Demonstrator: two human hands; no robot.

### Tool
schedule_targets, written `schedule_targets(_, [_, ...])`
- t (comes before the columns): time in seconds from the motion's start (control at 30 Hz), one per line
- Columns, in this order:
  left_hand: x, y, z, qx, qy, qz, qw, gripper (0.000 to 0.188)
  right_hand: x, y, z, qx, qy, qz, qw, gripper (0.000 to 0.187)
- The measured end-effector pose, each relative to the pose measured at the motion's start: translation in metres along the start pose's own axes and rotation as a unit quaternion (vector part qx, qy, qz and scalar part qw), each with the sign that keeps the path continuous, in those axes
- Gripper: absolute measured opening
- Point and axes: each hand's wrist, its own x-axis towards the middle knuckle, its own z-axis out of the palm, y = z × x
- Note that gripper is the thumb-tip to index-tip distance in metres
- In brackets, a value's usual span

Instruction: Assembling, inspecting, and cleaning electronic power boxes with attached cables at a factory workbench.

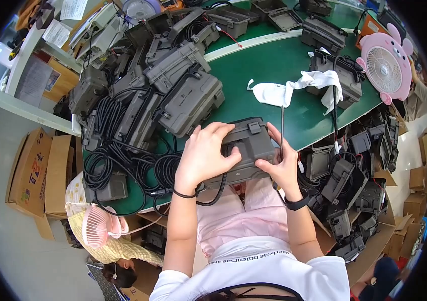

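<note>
A dark grey plastic case point(256, 142) with a latch sits at the table's near edge, above my lap, its lid down. My left hand point(206, 153) grips its left side, thumb on the lid and fingers curled over the far edge. Around its right end closes my right hand point(282, 163), thumb at the near corner. A thin grey rod point(282, 125) sticks up beside the right fingers; its lower end is hidden, so I cannot tell whether they hold it. A black cable point(219, 193) loops below my left wrist.
Similar cases point(192, 103) and coiled black cables point(110, 123) crowd the green table point(238, 108) at left. A white cloth point(273, 94) lies farther back, near a pink fan point(385, 65). Boxed cases point(341, 180) stand at right. A person point(108, 241) bends down at lower left beside another fan point(95, 227).
</note>
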Motion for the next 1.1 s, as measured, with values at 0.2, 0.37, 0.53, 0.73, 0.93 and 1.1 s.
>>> schedule_targets(0.2, [-0.001,-0.002,-0.002,-0.02,-0.002,0.004,1.0,0.047,0.003,-0.013,-0.004,-0.083,-0.024,0.02,0.996,0.094])
schedule_targets(0.37, [-0.001,0.0,-0.005,-0.042,-0.041,-0.034,0.998,0.051,0.0,-0.012,0.0,-0.059,-0.019,0.024,0.998,0.094])
schedule_targets(0.53, [-0.003,0.001,-0.001,-0.037,-0.017,-0.006,0.999,0.05,-0.005,0.01,0.003,0.004,0.001,-0.012,1.0,0.095])
schedule_targets(0.73, [-0.009,0.005,0.0,-0.008,-0.002,-0.005,1.0,0.05,-0.002,0.026,0.001,0.032,-0.014,-0.032,0.999,0.095])
schedule_targets(0.93, [-0.008,0.007,-0.006,-0.008,-0.056,-0.035,0.998,0.051,-0.001,0.041,-0.002,0.088,-0.027,-0.015,0.996,0.096])
schedule_targets(1.1, [-0.008,0.003,-0.006,-0.016,-0.059,-0.022,0.998,0.052,-0.002,0.043,0.0,0.083,-0.029,-0.021,0.996,0.098])
